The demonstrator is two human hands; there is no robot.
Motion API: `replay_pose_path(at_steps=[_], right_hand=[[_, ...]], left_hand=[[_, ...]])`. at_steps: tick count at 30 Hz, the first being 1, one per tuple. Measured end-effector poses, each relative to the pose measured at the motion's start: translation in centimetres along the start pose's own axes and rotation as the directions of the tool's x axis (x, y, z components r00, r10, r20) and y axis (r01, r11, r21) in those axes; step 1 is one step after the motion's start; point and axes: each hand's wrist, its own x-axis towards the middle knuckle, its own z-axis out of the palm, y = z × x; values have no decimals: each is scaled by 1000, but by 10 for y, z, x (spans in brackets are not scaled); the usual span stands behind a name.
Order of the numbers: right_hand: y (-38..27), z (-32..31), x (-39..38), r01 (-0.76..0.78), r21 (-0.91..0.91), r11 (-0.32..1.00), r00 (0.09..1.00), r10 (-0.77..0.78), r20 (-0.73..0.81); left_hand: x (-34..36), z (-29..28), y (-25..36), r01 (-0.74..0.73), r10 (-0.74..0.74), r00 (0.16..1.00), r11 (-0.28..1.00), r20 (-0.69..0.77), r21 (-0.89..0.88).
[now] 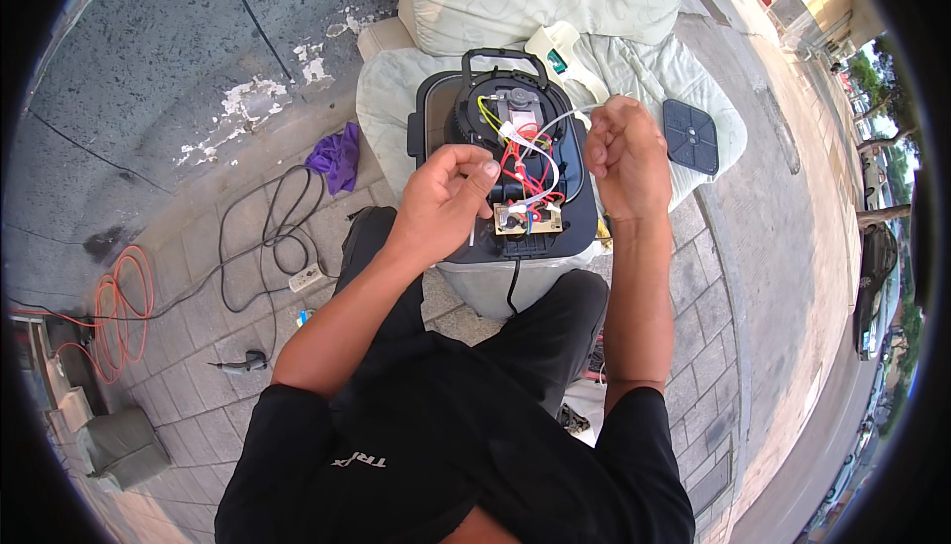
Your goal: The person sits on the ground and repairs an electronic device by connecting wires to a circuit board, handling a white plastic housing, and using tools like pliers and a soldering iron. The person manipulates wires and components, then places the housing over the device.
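In front of me sits an opened black appliance, its underside up, with a carry handle at the far end. Inside are a round metal-and-plastic unit, red, white and yellow wires, and a small circuit board near its front edge. My right hand is raised at the right, fingers curled, at the end of a pale wire that runs out of the appliance. Over the left edge, beside the board, my left hand is closed with thumb against fingers; what it holds is hidden.
A square black cover and a white plastic part lie on the pale cushion. At left on the paving are a purple cloth, a tangled black cable, a power strip and an orange cord.
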Motion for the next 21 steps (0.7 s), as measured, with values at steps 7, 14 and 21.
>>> replay_pose_path(at_steps=[7, 14, 21], right_hand=[[13, -5, 1, -83, 176, 981, 991, 62, 119], [13, 8, 12, -161, 269, 949, 981, 125, 145], [6, 23, 22, -199, 202, 959, 960, 149, 237]], left_hand=[[-2, 3, 6, 15, -15, 1000, 999, -4, 35], [34, -10, 27, -333, 255, 931, 887, 261, 320], [54, -29, 27, -293, 156, 921, 881, 356, 371]])
